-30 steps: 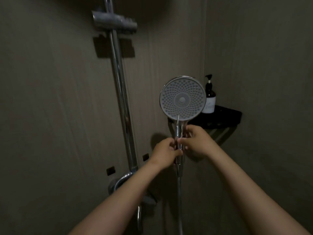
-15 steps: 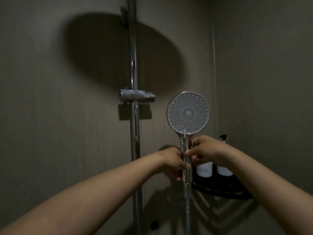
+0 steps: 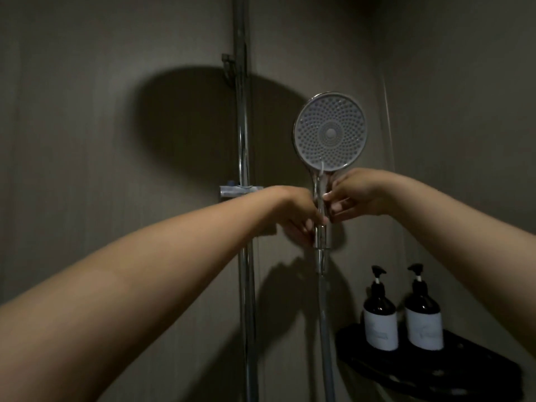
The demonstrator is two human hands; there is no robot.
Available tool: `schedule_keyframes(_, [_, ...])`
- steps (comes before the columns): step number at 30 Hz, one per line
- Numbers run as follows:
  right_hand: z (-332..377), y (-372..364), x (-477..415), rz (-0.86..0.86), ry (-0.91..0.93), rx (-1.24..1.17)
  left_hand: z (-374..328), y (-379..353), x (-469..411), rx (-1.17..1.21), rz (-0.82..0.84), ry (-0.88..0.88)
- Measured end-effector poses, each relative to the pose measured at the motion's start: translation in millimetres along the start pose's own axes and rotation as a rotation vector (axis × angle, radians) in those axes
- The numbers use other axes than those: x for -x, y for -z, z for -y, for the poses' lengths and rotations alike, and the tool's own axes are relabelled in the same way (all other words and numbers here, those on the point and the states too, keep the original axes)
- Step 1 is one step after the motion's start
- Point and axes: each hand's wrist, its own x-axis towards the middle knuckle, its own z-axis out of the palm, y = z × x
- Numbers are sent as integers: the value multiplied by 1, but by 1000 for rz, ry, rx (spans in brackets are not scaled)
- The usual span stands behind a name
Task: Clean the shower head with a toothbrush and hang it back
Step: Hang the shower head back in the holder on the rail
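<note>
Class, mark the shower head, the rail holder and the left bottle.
shower head (image 3: pixel 330 132): head view, centre of spray face.
rail holder (image 3: pixel 236 190): head view, front face.
left bottle (image 3: pixel 380 327): head view, white label.

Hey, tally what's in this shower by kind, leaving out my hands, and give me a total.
Shower head: 1
Hose: 1
Rail: 1
Holder: 1
Pump bottles: 2
Shelf: 1
Total: 7

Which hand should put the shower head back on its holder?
Probably the left. The left hand grips the shower head by its handle on the side facing the holder on the rail; the right hand grips from the far side.
</note>
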Motion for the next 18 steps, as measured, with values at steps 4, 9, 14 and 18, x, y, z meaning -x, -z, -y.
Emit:
schedule_keyframes(4, [22,7,-22,-29,17,20,-18,25,-8,-27,-45,15])
schedule_keyframes(9, [49,11,-46,-44,54,27,-32,51,-17,-25,-90,20])
schedule_keyframes(14, [74,13,-61,-77,97,0,-43,76,-18,-74,-169,7])
schedule_keyframes(18, [90,14,-69,-104,142,-20,-51,91,-22,-79,-230,-12])
